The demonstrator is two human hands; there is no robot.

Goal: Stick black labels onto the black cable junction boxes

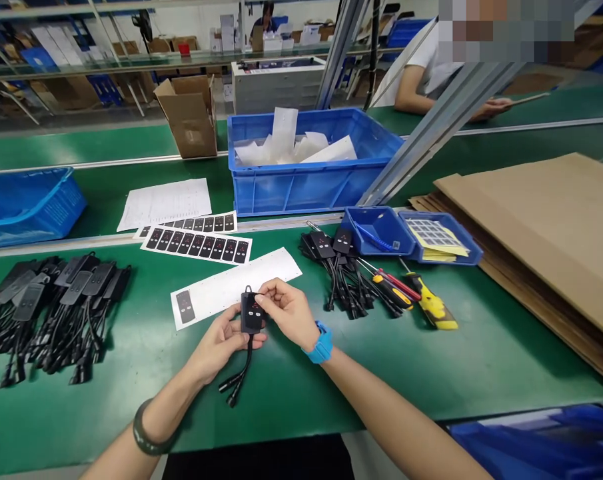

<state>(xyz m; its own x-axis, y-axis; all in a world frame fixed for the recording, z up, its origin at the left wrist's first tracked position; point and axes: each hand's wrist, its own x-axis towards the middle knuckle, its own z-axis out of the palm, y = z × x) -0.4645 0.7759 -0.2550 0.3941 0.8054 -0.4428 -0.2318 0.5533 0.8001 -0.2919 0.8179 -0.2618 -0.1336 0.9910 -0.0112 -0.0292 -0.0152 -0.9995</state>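
In my left hand (pixel 220 347) is a small black control box (pixel 252 321), held upright from its left side and from below. The box has a hanging loop at the top and a cable splitting into two plugs below. Its front carries a black label with red marks and two pale button shapes. The thumb and fingers of my right hand (pixel 287 312) are pinched at the label's upper right edge, touching the box. Behind my hands lies a white sticker backing sheet (pixel 236 283) with one dark label at its left end. Further back is a full sheet of black labels (pixel 196 245).
Black boxes with cables (pixel 76 293) pile up at left, more (pixel 336 267) at right by screwdrivers (pixel 434 303). Small blue bins (pixel 378 230), a large blue crate (pixel 306 187) and cardboard sheets (pixel 541 200) stand beyond. A metal post (pixel 431 127) slants across; another person (pixel 416 80) sits opposite.
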